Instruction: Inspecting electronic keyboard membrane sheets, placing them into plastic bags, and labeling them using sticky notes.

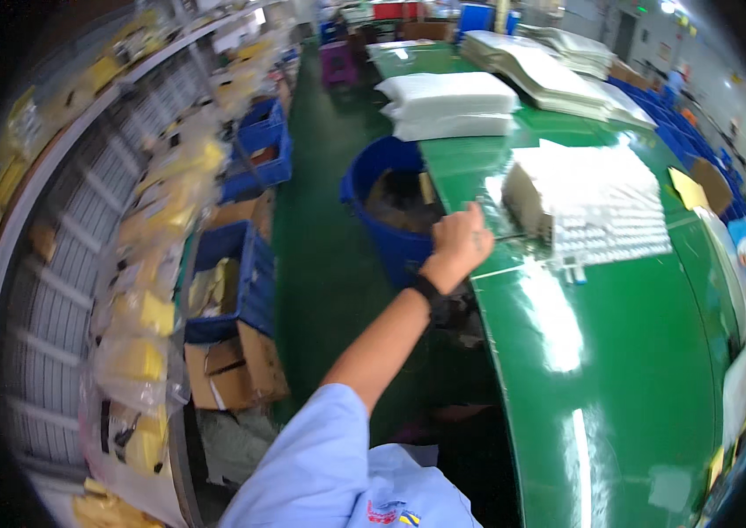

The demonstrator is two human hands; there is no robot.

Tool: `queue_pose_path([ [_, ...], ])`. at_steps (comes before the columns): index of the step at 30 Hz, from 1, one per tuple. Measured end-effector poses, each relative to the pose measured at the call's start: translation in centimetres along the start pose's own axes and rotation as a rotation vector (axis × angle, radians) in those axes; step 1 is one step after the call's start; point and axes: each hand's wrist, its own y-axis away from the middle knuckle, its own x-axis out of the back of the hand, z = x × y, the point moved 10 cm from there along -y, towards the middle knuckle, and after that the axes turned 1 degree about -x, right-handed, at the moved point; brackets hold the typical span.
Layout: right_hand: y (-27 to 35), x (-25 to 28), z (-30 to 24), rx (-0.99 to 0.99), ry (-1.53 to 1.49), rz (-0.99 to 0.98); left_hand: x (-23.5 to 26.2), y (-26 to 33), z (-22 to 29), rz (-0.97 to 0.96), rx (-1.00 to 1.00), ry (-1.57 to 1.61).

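Note:
My left hand (463, 243) reaches over the near left edge of a green-topped table (584, 352), a dark band around its wrist. Its fingers are curled in; what they hold, if anything, is blurred and hidden. Just beyond the fingertips lies some clear plastic (492, 198), and I cannot tell whether the hand touches it. To the right of that sits a stack of white trays or sheets with a ridged side (602, 202). A blue round bin (360, 207) with dark contents stands beside the table, behind the hand. My right hand is out of view.
White foam stacks (452, 106) and flat white sheets (540, 70) lie at the table's far end. On the left runs a shelf rack (65, 290) with bagged yellow items, beside a blue crate (254, 273) and an open cardboard box (258, 365). Blue bins (672, 123) line the right.

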Motion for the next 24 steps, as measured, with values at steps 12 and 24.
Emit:
queue_pose_path([
  [12,-6.9,4.2,-11.7,0.616,0.173,0.007,4.0,10.1,-1.9,0.200,-0.106,0.586],
  [24,-8.7,-14.9,-4.3,0.532,0.410,-0.368,10.8,62.1,-30.6,-0.313,0.995,0.246],
])
